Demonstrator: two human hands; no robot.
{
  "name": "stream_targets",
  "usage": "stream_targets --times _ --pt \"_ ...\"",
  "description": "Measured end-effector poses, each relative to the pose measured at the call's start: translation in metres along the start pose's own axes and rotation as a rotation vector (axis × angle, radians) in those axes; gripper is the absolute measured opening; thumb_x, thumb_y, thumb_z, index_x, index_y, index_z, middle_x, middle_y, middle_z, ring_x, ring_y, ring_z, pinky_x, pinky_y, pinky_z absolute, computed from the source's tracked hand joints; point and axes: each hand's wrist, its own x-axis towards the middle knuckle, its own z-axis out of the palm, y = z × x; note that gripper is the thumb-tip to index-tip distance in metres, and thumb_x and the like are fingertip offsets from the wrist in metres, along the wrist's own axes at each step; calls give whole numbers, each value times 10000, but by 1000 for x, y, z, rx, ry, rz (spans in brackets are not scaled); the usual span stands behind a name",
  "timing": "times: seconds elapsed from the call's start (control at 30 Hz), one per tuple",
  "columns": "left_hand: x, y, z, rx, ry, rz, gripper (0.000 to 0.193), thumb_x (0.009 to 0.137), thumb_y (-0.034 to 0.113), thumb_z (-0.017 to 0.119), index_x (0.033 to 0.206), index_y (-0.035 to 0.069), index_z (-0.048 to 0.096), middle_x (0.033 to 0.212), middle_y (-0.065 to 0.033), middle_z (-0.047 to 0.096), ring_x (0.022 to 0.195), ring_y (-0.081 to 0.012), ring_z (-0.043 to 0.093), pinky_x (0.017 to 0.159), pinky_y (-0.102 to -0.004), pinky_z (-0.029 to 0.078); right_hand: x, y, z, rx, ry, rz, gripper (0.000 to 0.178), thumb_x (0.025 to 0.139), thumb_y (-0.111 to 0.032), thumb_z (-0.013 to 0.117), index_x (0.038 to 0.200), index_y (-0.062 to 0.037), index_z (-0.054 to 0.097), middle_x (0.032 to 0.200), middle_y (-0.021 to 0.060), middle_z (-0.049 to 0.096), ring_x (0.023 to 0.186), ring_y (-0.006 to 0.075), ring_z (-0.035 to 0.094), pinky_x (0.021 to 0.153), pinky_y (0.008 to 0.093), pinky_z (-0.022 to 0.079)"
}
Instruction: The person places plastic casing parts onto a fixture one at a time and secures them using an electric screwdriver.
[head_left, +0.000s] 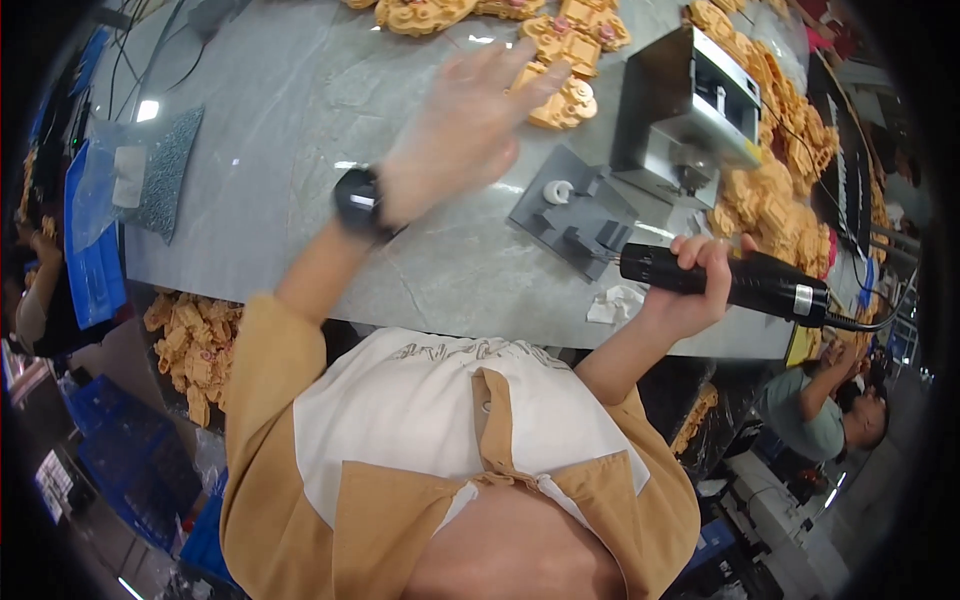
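My right hand [695,290] is wrapped round a black electric screwdriver [735,282], held nearly level with its bit pointing left. The bit end is close to a grey fixture plate [575,215] that carries a white round piece [558,191]; I cannot tell whether they touch. My left hand [465,125], blurred by motion, reaches over the table with its fingers stretched out and apart. Its fingertips are at the near yellow-orange plastic parts [563,103]; no grip on them shows. A black watch [360,202] is on my left wrist.
Behind the fixture stands a metal box-shaped machine [675,115]. More yellow-orange parts [775,205] are heaped to its right. A bag of small bluish pellets [165,170] lies at left on the grey marbled table [270,130]. Crumpled white paper [615,304] lies near my right hand. Another person [815,410] is at right.
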Motion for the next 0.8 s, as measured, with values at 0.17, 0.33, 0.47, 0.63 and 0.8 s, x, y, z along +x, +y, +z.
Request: stream_targets --times 0.17,0.33,0.47,0.63,0.8 --pt "40 3 60 -17 -454 -188 564 665 84 622 1203 116 453 1083 -139 524 1052 -306 479 890 -399 396 -3 -28 -20 -65 96 -173 441 780 -23 487 1199 -27 352 633 35 420 518 145 433 571 318 387" --pt "2 3 55 -227 -299 -123 573 659 69 619 1203 151 459 1054 -108 526 1025 -294 481 885 -394 394 -7 -39 -64 -191 313 -185 407 802 -44 484 1187 -25 354 624 36 421 525 140 438 561 314 379" --pt "42 11 61 -19 -4 180 642 647 60 617 1256 158 437 1095 -112 499 1052 -307 461 889 -398 376 -6 -34 -62 -192 366 -161 427 774 -16 499 1175 -15 353 633 42 451 527 141 445 570 326 407" --pt "78 -3 78 -28 -449 134 667 628 96 639 1260 128 429 1087 -153 475 1052 -333 449 887 -414 379 2 -37 -46 -88 273 -211 407 755 15 513 1131 -6 359 639 52 462 495 141 455 547 318 425" --pt "51 -6 71 -235 -410 68 563 591 75 647 1120 66 457 1156 -186 457 1067 -394 439 896 -432 394 -3 -45 -59 -76 428 -180 390 732 66 541 1081 8 375 637 48 468 487 152 472 523 300 422"
